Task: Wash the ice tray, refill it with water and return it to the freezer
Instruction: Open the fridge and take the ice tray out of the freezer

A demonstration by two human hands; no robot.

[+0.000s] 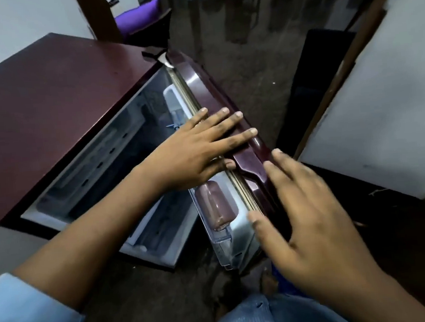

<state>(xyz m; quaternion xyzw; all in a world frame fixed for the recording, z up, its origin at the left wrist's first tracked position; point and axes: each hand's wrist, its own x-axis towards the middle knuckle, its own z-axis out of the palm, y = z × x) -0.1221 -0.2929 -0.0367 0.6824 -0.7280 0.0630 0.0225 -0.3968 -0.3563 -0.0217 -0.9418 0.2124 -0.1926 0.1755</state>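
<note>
Freezer door (pixel 201 86) bears flat left hand (pixel 192 149); right hand (pixel 313 211) splayed at its edge.

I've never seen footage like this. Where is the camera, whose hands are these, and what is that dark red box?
No machine here: a person wears one camera on the head, so you look down along their arms. The dark red box is a fridge, its freezer door partly open. The left hand lies flat on the door's top edge, fingers straight. The right hand is spread at the door's outer side, blurred, holding nothing. A brown packet sits in the door shelf. No ice tray shows.
</note>
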